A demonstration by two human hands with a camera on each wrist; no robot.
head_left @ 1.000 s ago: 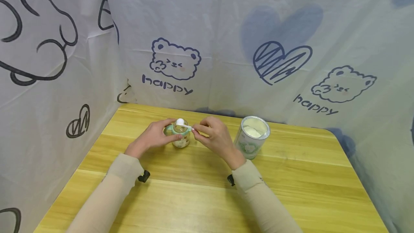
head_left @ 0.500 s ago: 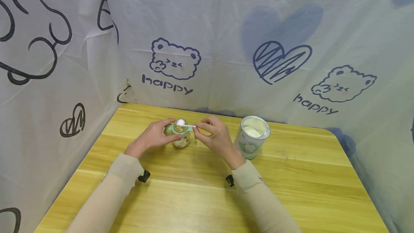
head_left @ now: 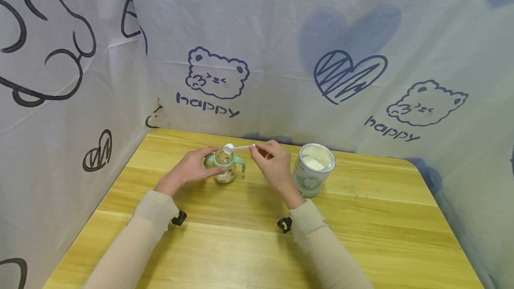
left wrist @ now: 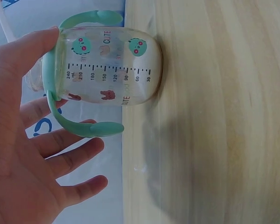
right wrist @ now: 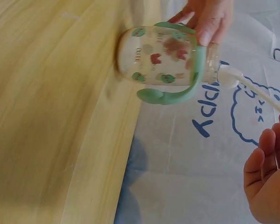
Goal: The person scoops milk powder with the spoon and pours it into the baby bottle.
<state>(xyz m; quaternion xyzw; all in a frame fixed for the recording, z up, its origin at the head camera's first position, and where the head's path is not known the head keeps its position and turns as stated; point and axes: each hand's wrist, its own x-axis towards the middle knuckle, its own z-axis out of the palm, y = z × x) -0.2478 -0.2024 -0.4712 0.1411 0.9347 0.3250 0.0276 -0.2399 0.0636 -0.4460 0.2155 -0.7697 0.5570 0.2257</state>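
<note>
A clear baby bottle [head_left: 225,175] with a mint-green collar and two side handles stands upright on the table. My left hand [head_left: 189,167] grips it at the collar between thumb and index finger; in the left wrist view, the other fingers of that hand [left wrist: 42,144] spread beside a handle. Pale contents show low in the bottle [left wrist: 109,65]. With thumb and fingertips, my right hand [head_left: 275,164] pinches the handle of a white scoop [head_left: 242,148]. The scoop's bowl [right wrist: 228,77] is right at the open bottle mouth; whether they touch I cannot tell.
An open can [head_left: 309,181] of pale powder stands just right of my right hand. The wooden table [head_left: 225,253] reaches back to a printed cloth wall [head_left: 277,101], and another cloth wall [head_left: 116,101] runs along the left.
The scoop has risen a little and shifted right with my right hand, uncovering the bottle's right handle. My left hand and the bottle have stayed in place.
</note>
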